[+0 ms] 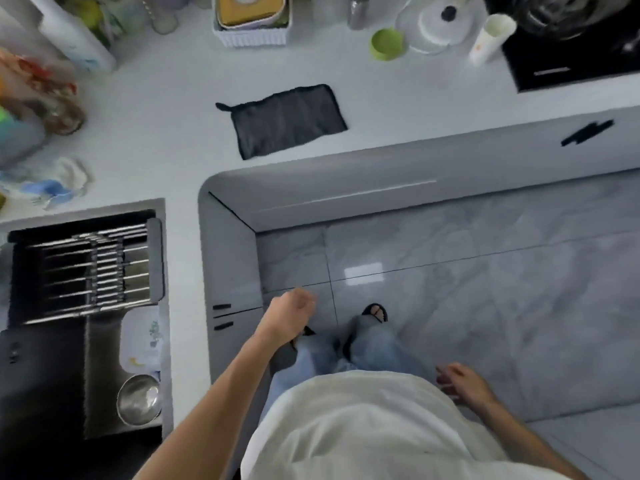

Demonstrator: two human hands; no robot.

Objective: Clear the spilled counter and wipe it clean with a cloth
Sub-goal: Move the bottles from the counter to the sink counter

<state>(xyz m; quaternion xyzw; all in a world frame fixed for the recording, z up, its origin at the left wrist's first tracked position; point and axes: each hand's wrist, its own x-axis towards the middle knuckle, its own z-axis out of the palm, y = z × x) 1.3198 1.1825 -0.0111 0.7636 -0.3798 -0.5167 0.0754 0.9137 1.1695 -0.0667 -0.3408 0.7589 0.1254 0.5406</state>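
Dark grey square cloth (285, 121) is lying flat on the white counter (166, 109). Left hand (289, 315) is hanging curled into an empty fist, right hand (462, 381) loosely spread, both near the body.

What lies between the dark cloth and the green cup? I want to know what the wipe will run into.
In the head view, only bare white counter shows between the dark cloth and the green cup; nothing stands there.
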